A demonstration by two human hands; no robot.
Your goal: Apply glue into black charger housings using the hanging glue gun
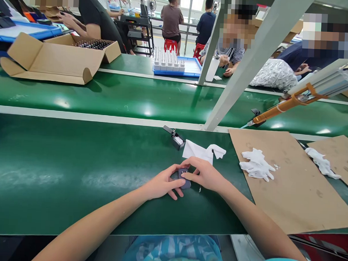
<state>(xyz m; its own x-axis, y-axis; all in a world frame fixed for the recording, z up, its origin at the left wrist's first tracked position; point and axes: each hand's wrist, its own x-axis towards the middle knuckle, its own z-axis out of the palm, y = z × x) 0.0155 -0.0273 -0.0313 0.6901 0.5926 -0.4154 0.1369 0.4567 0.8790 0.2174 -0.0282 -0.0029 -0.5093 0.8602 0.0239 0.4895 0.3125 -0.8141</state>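
Note:
A small dark grey-blue rectangular piece (186, 183) with rounded corners lies on or just above the green bench top, between my two hands. From its left side my left hand (163, 182) grips it, thumb across the front and the other fingers curled around. My right hand (203, 173) comes from the right, with its thumb and fingertips pressed on the upper part. A tiny metal bit (200, 189) rests below my right hand. Just beyond are a white cloth or paper (197, 151) and a small black box with a raised lid (177, 140).
White gloves (257, 165) lie on a cardboard sheet (298, 189) at right. A slanted white post (251, 68) and an orange-sleeved tool (281, 106) stand over the bench. An opened carton (58, 60) and a blue tray (191, 66) are farther back, near several seated people.

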